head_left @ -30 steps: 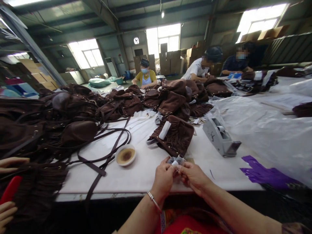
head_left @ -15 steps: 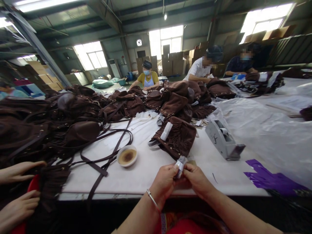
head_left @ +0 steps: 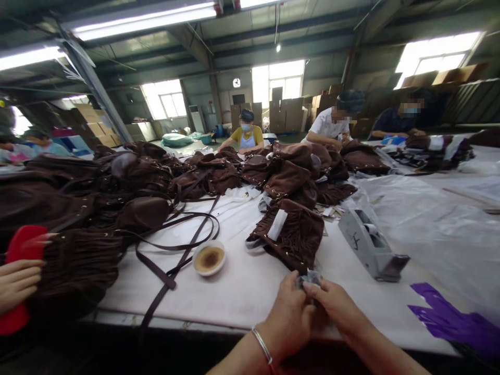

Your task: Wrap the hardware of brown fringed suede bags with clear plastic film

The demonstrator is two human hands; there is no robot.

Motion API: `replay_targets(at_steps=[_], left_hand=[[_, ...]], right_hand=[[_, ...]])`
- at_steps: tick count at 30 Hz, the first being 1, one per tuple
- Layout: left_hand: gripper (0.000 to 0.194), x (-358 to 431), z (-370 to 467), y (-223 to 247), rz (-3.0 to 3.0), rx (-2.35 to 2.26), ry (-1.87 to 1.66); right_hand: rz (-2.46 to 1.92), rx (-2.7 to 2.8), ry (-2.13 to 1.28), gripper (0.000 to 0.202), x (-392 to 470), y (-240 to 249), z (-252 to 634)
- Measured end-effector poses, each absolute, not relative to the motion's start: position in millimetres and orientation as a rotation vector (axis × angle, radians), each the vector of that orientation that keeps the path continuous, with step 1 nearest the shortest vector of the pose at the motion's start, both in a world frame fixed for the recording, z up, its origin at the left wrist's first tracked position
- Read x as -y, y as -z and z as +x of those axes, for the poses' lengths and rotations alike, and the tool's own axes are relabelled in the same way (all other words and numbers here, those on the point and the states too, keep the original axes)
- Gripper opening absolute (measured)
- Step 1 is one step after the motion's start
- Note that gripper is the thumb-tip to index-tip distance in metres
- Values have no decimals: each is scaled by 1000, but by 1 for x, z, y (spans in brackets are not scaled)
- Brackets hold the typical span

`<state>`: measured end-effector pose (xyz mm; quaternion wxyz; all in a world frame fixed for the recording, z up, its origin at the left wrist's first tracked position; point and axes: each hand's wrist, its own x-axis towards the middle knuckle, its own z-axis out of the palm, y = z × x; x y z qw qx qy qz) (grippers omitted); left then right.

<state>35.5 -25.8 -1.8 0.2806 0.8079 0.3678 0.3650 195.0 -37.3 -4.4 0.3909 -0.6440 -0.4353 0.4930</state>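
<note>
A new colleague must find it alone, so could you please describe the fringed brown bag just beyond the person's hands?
On the white table, find the long heap of brown bags. In front of it, between the round bowl and the grey tape dispenser, lies one fringed bag. Its slanted white strip sets it apart.

So the left hand and right hand are at the near edge of the desk, with a small bundle between the fingers. Just beyond them a single bag lies on the desk, and the big pile of bags is right behind it. Bowl is left of that bag, loose straps lying left of and behind it. Tape dispenser on the right, plastic sheet spread behind and right of that. Co-worker's hand is at far left, and cartons are way back past the desk.
</note>
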Motion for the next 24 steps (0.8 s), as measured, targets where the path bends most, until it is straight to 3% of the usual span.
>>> replay_targets(at_steps=[3, 7, 10, 12, 14, 16, 20, 24], left_hand=[[13, -11, 13, -2, 2298, -1131, -1064], [25, -62, -9, -3, 2353, -1499, -990], [17, -72, -2, 1, 2455, -1473, -829], [11, -70, 9, 3, 2526, -1430, -871], [10, -65, 19, 4, 2563, -1384, -929], [5, -63, 26, 3, 2571, -1326, -920], [16, -64, 23, 6, 2631, -1133, -754], [11, -66, 12, 18, 2795, -818, -478]], right_hand=[[-1839, 1282, -1014, 45, 18, 6, 235], [-2170, 1523, -379, 41, -4, 2, 275], [-2136, 1561, 179, 36, -2, -3, 269], [-1958, 1594, 341, 43, 4, -3, 252], [-1764, 1690, 222, 41, 8, 1, 231], [-1652, 1719, -107, 35, 5, 6, 212], [-1739, 1398, -717, 30, -26, 11, 189], [-1906, 1037, -798, 19, -62, 7, 184]])
